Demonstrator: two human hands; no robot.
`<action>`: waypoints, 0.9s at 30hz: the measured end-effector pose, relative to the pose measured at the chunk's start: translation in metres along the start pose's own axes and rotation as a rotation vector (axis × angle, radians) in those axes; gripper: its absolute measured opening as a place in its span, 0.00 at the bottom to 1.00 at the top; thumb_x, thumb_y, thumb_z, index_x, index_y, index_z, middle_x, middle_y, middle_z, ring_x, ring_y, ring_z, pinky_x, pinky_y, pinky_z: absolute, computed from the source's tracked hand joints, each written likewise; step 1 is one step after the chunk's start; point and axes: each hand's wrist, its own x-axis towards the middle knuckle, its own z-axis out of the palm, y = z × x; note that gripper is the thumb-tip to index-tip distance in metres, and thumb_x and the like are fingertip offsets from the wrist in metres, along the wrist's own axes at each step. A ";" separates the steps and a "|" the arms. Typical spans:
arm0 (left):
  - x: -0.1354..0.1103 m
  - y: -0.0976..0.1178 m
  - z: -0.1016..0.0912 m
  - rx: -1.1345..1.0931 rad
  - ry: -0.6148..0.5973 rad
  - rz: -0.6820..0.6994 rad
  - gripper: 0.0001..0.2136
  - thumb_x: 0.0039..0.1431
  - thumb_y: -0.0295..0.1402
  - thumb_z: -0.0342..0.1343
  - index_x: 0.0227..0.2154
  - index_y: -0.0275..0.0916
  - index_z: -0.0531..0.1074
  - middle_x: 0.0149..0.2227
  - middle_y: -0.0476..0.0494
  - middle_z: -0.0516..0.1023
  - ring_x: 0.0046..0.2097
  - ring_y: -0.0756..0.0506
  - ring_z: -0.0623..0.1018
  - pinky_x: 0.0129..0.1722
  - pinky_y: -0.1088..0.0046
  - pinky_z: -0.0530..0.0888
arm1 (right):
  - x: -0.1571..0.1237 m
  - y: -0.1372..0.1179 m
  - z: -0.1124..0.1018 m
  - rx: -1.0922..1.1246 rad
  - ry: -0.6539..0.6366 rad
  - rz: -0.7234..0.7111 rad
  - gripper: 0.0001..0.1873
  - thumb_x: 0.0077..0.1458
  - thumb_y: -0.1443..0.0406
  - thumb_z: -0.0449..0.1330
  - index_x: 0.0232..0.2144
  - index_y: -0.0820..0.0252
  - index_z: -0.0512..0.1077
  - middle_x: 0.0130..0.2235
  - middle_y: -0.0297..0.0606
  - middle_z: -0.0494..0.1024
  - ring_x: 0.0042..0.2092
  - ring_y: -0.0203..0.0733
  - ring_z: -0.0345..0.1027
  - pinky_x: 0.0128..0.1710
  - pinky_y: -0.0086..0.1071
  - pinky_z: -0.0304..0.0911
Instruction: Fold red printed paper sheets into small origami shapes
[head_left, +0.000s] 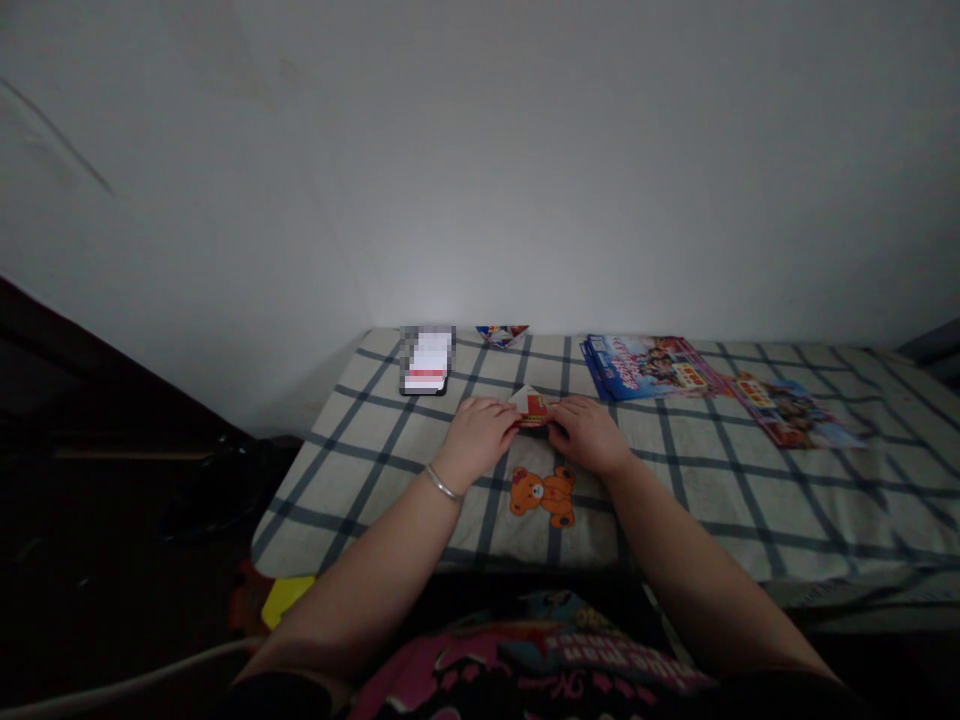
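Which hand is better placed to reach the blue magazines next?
Probably the right hand: it sits nearer the blue magazines, while the left hand is farther off. Both hands hold the folded paper.

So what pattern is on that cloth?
The cloth shows a dark blue grid on off-white; head view.

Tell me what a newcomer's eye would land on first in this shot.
The left hand and right hand meet at the centre, both on a small folded red-and-white paper above a checked sheet. Just below them, an orange teddy bear print stands out on the sheet. Farther back, glossy blue booklets lie to the right and a phone with a blurred screen lies to the left.
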 end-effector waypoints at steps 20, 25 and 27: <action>0.003 0.002 0.003 0.004 -0.003 -0.129 0.06 0.63 0.31 0.52 0.39 0.39 0.72 0.39 0.41 0.76 0.44 0.41 0.73 0.46 0.61 0.67 | 0.003 -0.003 0.002 -0.019 -0.051 0.233 0.10 0.62 0.61 0.55 0.40 0.56 0.74 0.40 0.39 0.80 0.41 0.44 0.72 0.43 0.36 0.61; 0.003 0.000 0.004 0.008 0.016 -0.171 0.06 0.63 0.32 0.52 0.38 0.38 0.72 0.37 0.41 0.77 0.43 0.40 0.74 0.46 0.61 0.68 | 0.002 -0.003 0.003 -0.032 -0.025 0.253 0.10 0.61 0.60 0.55 0.40 0.57 0.74 0.39 0.40 0.80 0.43 0.46 0.71 0.44 0.37 0.60; 0.003 -0.001 0.004 0.012 0.018 -0.179 0.06 0.63 0.33 0.52 0.38 0.38 0.72 0.36 0.41 0.77 0.43 0.40 0.74 0.45 0.60 0.68 | 0.002 -0.002 0.003 -0.042 -0.029 0.270 0.10 0.61 0.61 0.55 0.38 0.58 0.74 0.38 0.41 0.80 0.41 0.46 0.71 0.43 0.37 0.60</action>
